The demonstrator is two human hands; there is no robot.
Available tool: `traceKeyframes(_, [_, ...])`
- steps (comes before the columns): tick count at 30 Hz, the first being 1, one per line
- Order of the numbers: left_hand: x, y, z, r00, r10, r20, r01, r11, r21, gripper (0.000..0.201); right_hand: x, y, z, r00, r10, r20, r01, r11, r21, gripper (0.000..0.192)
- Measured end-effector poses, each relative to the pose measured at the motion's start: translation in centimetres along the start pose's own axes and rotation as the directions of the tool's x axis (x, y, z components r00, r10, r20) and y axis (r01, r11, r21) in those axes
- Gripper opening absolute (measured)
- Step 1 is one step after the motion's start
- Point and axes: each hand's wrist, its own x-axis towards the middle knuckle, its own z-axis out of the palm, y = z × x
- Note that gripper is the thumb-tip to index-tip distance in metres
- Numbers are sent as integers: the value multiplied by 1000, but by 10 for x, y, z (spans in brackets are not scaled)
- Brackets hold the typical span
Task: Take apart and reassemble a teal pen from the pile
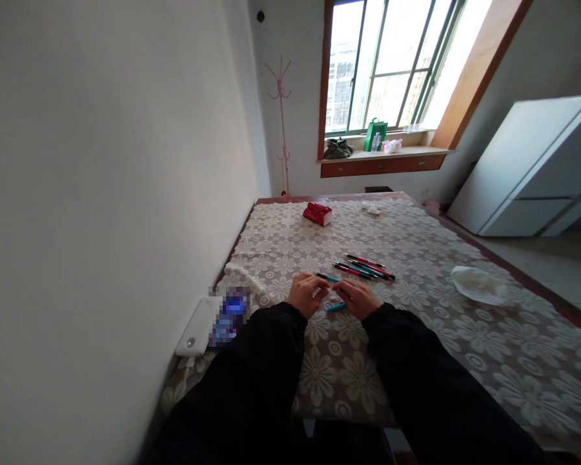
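Over the near part of the table, my left hand and my right hand almost meet, fingertips pinched toward each other. Whatever small piece lies between them is too small to make out. Just beyond the fingertips is a black and teal pen part. A teal barrel lies on the cloth below my right hand, partly covered by it. Farther right lies a loose group of several pens, red, teal and black, side by side.
A patterned tablecloth covers the table. A phone and a white power bank with a cable lie by the left wall. A red tissue pack sits toward the back; a white crumpled bag lies right.
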Motion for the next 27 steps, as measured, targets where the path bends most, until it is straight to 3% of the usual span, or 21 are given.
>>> traceKeyframes(8, [0,5,0,998,-51,44,53,998,-41,17,0,-11,-3,997,26,77,-24,999,-28,24])
traceKeyframes(17, [2,6,3,997,-65,48,67,997,-39,21,1,-12,-5,999,17,37,-14,995,-98,23])
traceKeyframes(21, [2,7,0,995,-84,51,81,994,68,17,2,-14,-6,995,103,-19,-104,987,-124,18])
traceKeyframes(27, [-2,-1,2,980,-197,15,191,966,176,21,4,-12,-8,983,174,-54,-180,974,-136,14])
